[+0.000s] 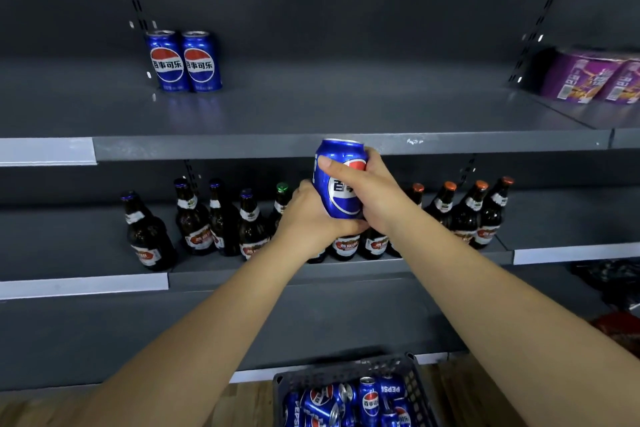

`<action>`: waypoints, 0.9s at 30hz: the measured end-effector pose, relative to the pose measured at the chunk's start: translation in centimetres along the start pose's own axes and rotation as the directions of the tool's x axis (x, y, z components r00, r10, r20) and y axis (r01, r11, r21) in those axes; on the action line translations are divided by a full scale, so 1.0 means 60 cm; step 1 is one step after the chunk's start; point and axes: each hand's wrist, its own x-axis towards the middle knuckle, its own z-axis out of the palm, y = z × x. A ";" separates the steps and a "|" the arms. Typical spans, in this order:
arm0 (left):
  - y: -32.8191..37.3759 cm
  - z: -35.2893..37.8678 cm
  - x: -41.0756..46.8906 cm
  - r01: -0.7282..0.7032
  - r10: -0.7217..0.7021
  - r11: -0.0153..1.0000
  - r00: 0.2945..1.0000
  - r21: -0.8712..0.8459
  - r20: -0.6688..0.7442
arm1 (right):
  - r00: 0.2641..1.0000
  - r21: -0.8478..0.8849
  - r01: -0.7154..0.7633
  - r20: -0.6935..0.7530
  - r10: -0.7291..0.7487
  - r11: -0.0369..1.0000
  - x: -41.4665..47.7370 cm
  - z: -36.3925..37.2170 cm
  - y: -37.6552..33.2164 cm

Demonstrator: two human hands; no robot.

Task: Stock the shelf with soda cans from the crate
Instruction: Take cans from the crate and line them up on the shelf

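Both hands hold one blue soda can (341,198) upright in front of the upper shelf's front edge (242,146). My right hand (372,192) grips its side, thumb across the label. My left hand (311,218) cups it from below and from the left. Two matching blue cans (183,61) stand side by side at the back left of the upper shelf. A dark plastic crate (414,381) sits on the wooden floor below, with several blue cans (349,402) lying jumbled in it.
A row of brown glass bottles (194,225) fills the shelf below, right behind my hands. Purple packaged tubs (592,80) stand on the neighbouring shelf at the upper right. Dark and red packets (616,322) lie at the lower right.
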 end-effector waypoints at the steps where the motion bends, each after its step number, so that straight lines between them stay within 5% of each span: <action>1: 0.002 0.002 -0.001 -0.003 0.003 0.999 1.000 -0.033 0.005 | 1.000 -0.016 0.002 0.010 -0.002 1.000 0.001 -0.005 0.000; 10: 0.020 0.023 -0.021 -0.061 0.026 0.949 0.993 -0.309 -0.114 | 0.967 -0.134 -0.055 0.241 0.086 0.990 -0.013 -0.048 0.028; 20: 0.048 -0.091 0.041 -0.102 0.112 0.955 0.993 -0.277 0.020 | 0.980 -0.398 0.199 0.075 -0.185 0.895 0.055 0.006 -0.045; 27: 0.051 -0.200 0.203 -0.103 0.077 0.993 0.924 -0.049 -0.375 | 0.965 -0.389 0.211 -0.064 -0.254 0.897 0.184 0.104 -0.086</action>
